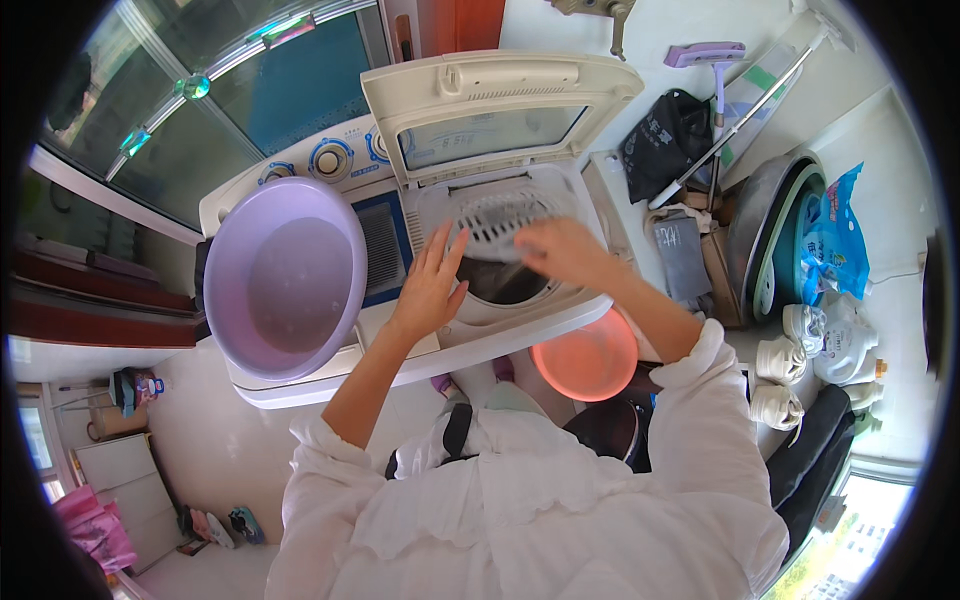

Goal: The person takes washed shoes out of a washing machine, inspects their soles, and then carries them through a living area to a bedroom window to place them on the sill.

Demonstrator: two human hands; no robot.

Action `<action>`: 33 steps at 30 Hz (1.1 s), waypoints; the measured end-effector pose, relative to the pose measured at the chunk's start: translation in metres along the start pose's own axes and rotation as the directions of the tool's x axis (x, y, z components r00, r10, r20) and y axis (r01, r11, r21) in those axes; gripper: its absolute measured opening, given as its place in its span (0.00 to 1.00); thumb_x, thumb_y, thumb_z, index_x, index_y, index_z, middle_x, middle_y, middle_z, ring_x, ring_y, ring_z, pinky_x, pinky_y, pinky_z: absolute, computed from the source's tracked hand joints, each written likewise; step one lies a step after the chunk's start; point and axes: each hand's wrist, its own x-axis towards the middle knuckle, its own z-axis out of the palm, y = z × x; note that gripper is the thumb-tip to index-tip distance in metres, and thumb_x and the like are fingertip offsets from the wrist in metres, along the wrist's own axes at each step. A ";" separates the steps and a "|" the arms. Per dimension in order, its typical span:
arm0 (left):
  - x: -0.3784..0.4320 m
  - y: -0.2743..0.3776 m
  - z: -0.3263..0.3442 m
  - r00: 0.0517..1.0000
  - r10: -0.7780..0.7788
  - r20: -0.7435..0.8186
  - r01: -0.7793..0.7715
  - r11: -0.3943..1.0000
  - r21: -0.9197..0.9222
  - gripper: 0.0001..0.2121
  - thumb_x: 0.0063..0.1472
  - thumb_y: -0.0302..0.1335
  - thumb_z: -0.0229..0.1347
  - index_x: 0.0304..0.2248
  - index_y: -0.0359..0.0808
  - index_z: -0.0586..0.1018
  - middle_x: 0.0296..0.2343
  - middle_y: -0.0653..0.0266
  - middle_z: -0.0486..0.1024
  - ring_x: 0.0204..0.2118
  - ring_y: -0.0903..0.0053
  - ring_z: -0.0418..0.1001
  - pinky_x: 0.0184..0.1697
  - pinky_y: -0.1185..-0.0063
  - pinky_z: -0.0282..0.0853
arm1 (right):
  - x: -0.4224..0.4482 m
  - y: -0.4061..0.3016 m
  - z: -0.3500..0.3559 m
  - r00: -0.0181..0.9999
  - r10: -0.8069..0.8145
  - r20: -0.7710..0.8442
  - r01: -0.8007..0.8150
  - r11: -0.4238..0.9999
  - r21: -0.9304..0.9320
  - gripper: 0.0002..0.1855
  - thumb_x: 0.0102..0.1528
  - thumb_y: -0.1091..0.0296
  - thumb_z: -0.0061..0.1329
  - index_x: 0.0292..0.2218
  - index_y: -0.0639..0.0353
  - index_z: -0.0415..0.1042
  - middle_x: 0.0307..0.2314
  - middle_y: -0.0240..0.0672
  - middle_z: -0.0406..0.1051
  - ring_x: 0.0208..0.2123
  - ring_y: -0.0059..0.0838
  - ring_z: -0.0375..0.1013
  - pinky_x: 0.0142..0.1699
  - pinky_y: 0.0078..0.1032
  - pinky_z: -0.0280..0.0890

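A twin-tub washing machine (480, 360) stands before me with the large lid (517, 75) of its right tub raised. A whitish slotted plastic cover (499, 217), partly blurred, is tilted over the round spin-tub opening (502, 281). My right hand (559, 251) is at the cover's right edge, its fingers blurred; whether it grips the cover is unclear. My left hand (435, 285) is spread at the left side of the opening, fingers apart, with nothing in it. To its left, a purple plastic basin (225, 300) with some liquid in it rests on the machine's left side.
An orange basin (585, 360) stands below the machine's front right edge. At the right are stacked basins (757, 240), a blue bag (836, 240), white shoes (780, 360) and a purple-headed squeegee (705, 54). Control knobs (330, 161) line the machine's back panel.
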 end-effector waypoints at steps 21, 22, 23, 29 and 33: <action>0.097 -0.046 0.013 0.936 -0.207 -0.284 0.262 0.950 0.170 0.42 0.47 0.22 0.59 0.61 0.34 0.51 0.60 0.42 0.44 0.62 0.43 0.44 0.57 0.48 0.49 | 0.054 0.221 0.334 0.822 0.222 0.525 -0.121 0.968 -0.219 0.21 0.50 0.64 0.49 0.47 0.55 0.71 0.39 0.49 0.73 0.42 0.47 0.74 0.47 0.42 0.68; 0.096 -0.044 0.011 0.934 -0.230 -0.274 0.284 0.943 0.173 0.41 0.48 0.22 0.59 0.61 0.35 0.51 0.60 0.43 0.44 0.62 0.44 0.44 0.58 0.48 0.49 | 0.055 0.217 0.332 0.760 0.265 0.594 -0.150 0.960 -0.236 0.17 0.50 0.63 0.49 0.42 0.56 0.74 0.37 0.49 0.75 0.41 0.48 0.75 0.46 0.44 0.68; 0.096 -0.045 0.011 0.931 -0.235 -0.278 0.291 0.940 0.177 0.41 0.48 0.22 0.59 0.61 0.35 0.51 0.60 0.43 0.44 0.62 0.44 0.44 0.58 0.48 0.49 | 0.060 0.215 0.328 0.761 0.257 0.596 -0.142 0.962 -0.234 0.17 0.50 0.63 0.49 0.42 0.56 0.74 0.37 0.49 0.75 0.41 0.48 0.75 0.46 0.44 0.68; 0.079 -0.041 -0.007 0.931 -0.305 -0.201 0.347 0.910 0.227 0.41 0.51 0.21 0.57 0.62 0.36 0.49 0.61 0.43 0.43 0.63 0.44 0.43 0.60 0.53 0.47 | 0.095 0.115 0.220 0.665 -0.021 0.747 0.345 0.895 -0.281 0.13 0.44 0.66 0.54 0.35 0.51 0.77 0.33 0.38 0.76 0.38 0.39 0.76 0.39 0.37 0.68; 0.083 -0.038 -0.010 0.935 -0.288 -0.207 0.317 0.941 0.121 0.39 0.51 0.21 0.56 0.62 0.38 0.51 0.61 0.45 0.44 0.62 0.45 0.45 0.61 0.59 0.48 | 0.083 0.100 0.100 0.827 -0.169 0.536 0.365 0.887 -0.283 0.18 0.36 0.70 0.55 0.34 0.54 0.74 0.29 0.36 0.75 0.32 0.38 0.75 0.37 0.38 0.66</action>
